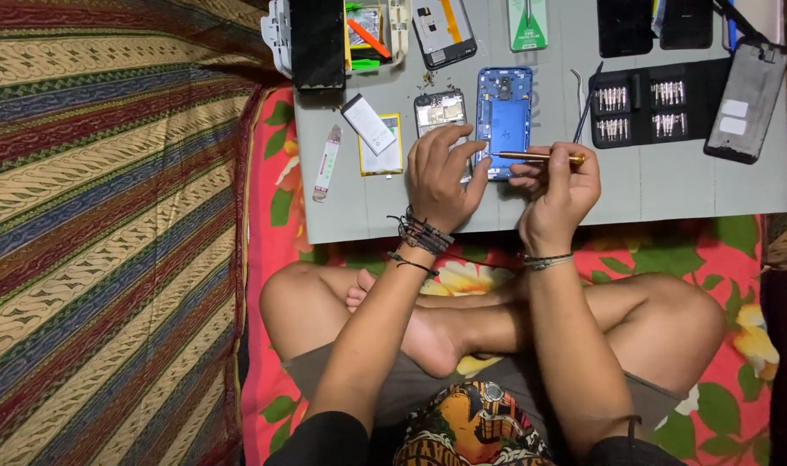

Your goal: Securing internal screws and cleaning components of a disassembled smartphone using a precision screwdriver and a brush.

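Observation:
My left hand (441, 175) rests on the grey work mat (669, 185), fingers spread over the lower part of an opened phone body (441, 110) with its circuit board showing. Beside it lies a blue phone frame (504, 116). My right hand (555, 185) grips a gold screwdriver (540, 157) held level, its tip pointing left toward the blue frame and my left fingertips. Both wrists wear bracelets.
A black case of screwdriver bits (648, 105), tweezers (580, 95), a flat battery (369, 125) on a yellow-edged card, other phone parts and black screens (317, 43) lie on the mat. My crossed legs sit on a floral cloth (721, 406); a striped cloth (109, 233) lies left.

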